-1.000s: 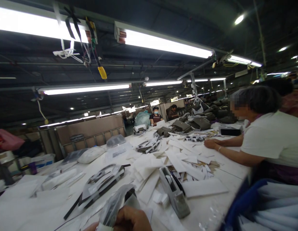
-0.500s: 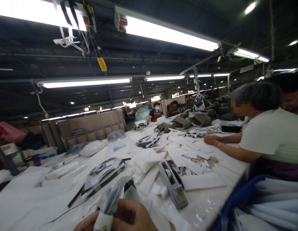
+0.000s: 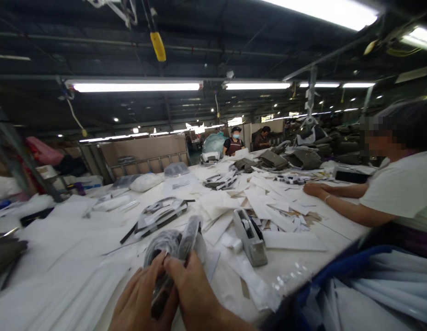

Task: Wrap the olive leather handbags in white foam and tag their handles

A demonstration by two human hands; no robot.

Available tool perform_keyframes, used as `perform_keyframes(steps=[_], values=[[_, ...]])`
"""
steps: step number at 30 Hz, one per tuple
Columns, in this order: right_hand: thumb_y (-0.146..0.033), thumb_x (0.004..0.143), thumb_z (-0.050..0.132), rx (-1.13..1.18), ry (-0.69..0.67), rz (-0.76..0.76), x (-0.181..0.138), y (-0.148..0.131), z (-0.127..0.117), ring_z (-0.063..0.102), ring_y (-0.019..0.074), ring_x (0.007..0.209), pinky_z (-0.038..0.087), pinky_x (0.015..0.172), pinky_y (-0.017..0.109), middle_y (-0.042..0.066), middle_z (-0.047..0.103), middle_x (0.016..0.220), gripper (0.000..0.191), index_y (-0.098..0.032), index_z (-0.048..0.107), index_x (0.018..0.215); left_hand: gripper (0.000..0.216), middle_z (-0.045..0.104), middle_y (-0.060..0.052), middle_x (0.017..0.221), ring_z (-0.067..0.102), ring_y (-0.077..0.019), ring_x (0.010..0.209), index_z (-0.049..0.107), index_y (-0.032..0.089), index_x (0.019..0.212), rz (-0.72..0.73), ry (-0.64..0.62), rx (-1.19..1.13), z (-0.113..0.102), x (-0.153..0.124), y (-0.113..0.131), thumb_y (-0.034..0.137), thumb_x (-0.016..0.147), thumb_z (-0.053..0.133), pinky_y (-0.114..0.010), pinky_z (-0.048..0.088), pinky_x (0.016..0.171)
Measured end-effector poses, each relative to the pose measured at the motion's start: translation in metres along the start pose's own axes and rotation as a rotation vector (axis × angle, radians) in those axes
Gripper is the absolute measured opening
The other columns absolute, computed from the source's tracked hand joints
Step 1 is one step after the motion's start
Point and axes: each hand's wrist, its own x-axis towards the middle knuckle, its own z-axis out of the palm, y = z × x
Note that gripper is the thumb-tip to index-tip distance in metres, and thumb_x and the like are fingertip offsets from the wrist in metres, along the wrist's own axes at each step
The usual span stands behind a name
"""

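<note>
Low in the middle, my left hand (image 3: 139,294) and my right hand (image 3: 196,287) meet on a dark strap wrapped in clear plastic (image 3: 190,236). The right thumb presses on it near the left fingertips, and both hands have their fingers closed around it. A rounded, see-through plastic loop (image 3: 161,243) stands up beyond the left fingers. The strap's lower part is mostly hidden between the palms. Just past the hands, a bundle of dark strips with white wrapping (image 3: 161,214) lies on the table. To the right stands a grey tape dispenser (image 3: 250,239).
White sheets (image 3: 78,257) cover the table's left side. Loose white strips (image 3: 268,207) are heaped mid-table. A co-worker in a white shirt (image 3: 402,184) leans on the right edge. A blue-rimmed container of pale sheets (image 3: 382,285) is at lower right.
My view has tilted down, so the table and hands sit higher in the picture. Both hands show more fully, and the wrapped strap has turned, with its plastic loop now visible.
</note>
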Motion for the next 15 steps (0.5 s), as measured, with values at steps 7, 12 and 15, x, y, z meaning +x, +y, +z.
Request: perform_keyframes(steps=[7, 12, 15], values=[[-0.058, 0.089, 0.059, -0.323, -0.344, -0.083, 0.016, -0.021, -0.038, 0.061, 0.0247, 0.117, 0.045, 0.104, 0.041, 0.009, 0.069, 0.121, 0.051, -0.019, 0.067, 0.121, 0.067, 0.053, -0.012, 0.141, 0.052, -0.0301, 0.129, 0.04, 0.024, 0.146, -0.308, -0.051, -0.007, -0.027, -0.011, 0.001, 0.05, 0.088, 0.061, -0.044, 0.046, 0.105], [-0.051, 0.084, 0.067, -0.606, -0.137, -0.167, 0.03, 0.004, -0.089, 0.066, 0.026, 0.111, 0.047, 0.103, 0.043, 0.009, 0.073, 0.115, 0.041, -0.021, 0.073, 0.112, 0.082, 0.063, -0.012, 0.132, 0.059, -0.0292, 0.123, 0.024, 0.027, 0.154, -0.704, -0.16, -0.072, -0.031, -0.046, -0.028, 0.049, 0.086, 0.064, -0.044, 0.048, 0.101], [-0.05, 0.084, 0.065, -0.717, -0.17, -0.099, 0.028, 0.024, -0.107, 0.069, 0.026, 0.103, 0.051, 0.098, 0.043, 0.009, 0.075, 0.109, 0.039, -0.02, 0.075, 0.107, 0.067, 0.068, -0.009, 0.122, 0.062, -0.0264, 0.119, 0.039, 0.028, 0.147, -0.83, -0.169, -0.231, -0.029, -0.053, -0.039, 0.05, 0.088, 0.062, -0.042, 0.045, 0.104]])
